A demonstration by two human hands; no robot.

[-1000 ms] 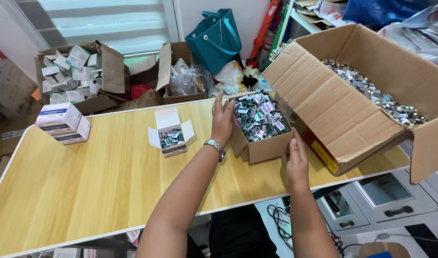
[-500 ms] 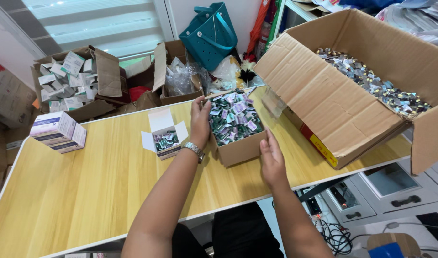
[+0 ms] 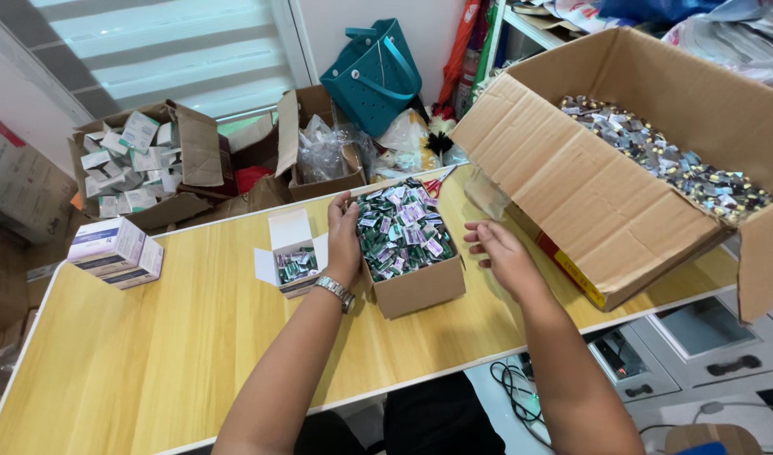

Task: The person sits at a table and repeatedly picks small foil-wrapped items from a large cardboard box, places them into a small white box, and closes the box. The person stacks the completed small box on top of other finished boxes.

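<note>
A small brown cardboard box (image 3: 420, 288) heaped with small green, purple and silver packets stands mid-table. My left hand (image 3: 344, 236), with a silver wristwatch, grips its left wall. My right hand (image 3: 497, 249) hovers just right of that box, fingers spread, touching nothing. A small open white carton (image 3: 292, 253) holding a few of the same packets stands right beside my left hand.
A large open cardboard box (image 3: 588, 194) of silvery packets overhangs the wooden table (image 3: 176, 345) at right. Stacked white cartons (image 3: 117, 251) sit at far left. Behind the table: boxes of cartons (image 3: 138, 156), a teal bag (image 3: 374, 76), red scissors (image 3: 438, 179).
The small brown box has slid left toward the white carton with my left hand on it. My right hand has come off its front corner and now hovers open.
</note>
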